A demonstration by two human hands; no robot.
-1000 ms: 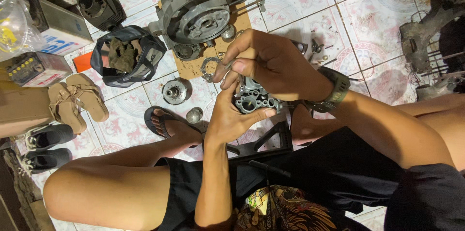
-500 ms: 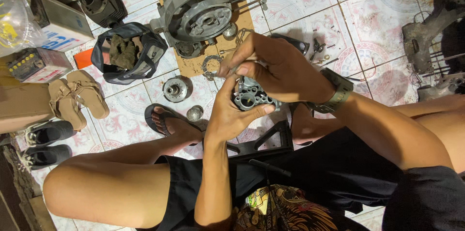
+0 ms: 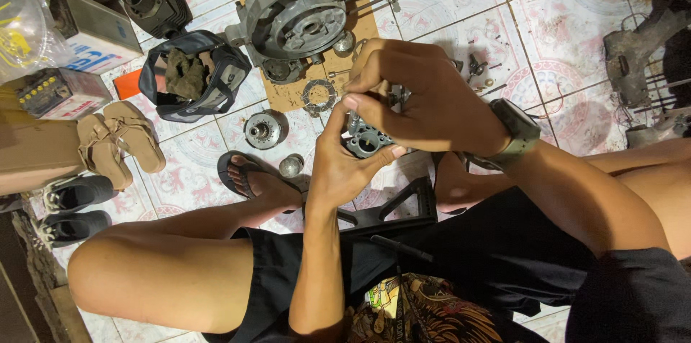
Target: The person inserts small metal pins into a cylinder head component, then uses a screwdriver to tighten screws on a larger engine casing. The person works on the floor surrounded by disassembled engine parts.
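The left hand point(image 3: 344, 163) cups a small grey metal engine part point(image 3: 368, 140) from below, fingers curled shut around its underside and the thumb pressed up along its right edge. The right hand point(image 3: 425, 98) sits on top of the part, fingertips point(image 3: 353, 102) pinched together on something too small to make out; a dark watch point(image 3: 517, 133) rides on that wrist. The part sits near the middle of the view, held above the tiled floor point(image 3: 561, 19) between the person's knees. It is mostly hidden, but it shows round openings facing up toward the camera; its long axis seems to run from about 8 o'clock to 2 o'clock, though the hands cover too much to be sure.

Room around the hands is tight. At 11 o'clock, close by, a large engine casing point(image 3: 302, 15) lies on a piece of cardboard point(image 3: 288, 91), with a ring-shaped gasket point(image 3: 318, 95) just beside the fingers. At 9 o'clock lie a round gear piece point(image 3: 260, 129) and a small metal cap point(image 3: 291, 165), and a foot in a black sandal point(image 3: 248, 181) sits just below them. A dark bag point(image 3: 188, 77) lies further out at 10 o'clock. Small bolts point(image 3: 479, 69) are scattered at 2 o'clock, with barer tiles beyond. At 6 o'clock the person's lap and black shorts point(image 3: 461, 256) close the space.
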